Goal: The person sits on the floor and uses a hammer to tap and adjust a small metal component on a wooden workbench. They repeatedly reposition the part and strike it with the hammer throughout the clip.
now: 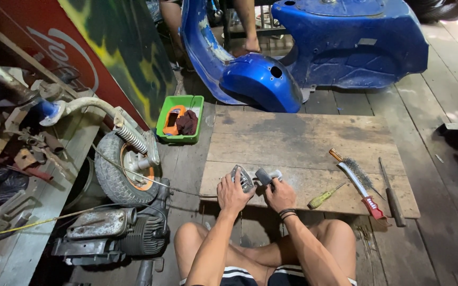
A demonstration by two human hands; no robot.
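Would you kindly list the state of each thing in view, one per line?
left hand: gripping a small grey metal part
right hand: holding a grey piece against it
wire brush: lying on the wooden board
screwdriver: lying untouched
green tray: holding a dark rag
blue scooter body: stripped, wheelless

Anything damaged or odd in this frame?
Yes. The blue scooter body is stripped, its paint chipped and worn along the leg shield. Beside the wooden board, a detached wheel lies on the floor.
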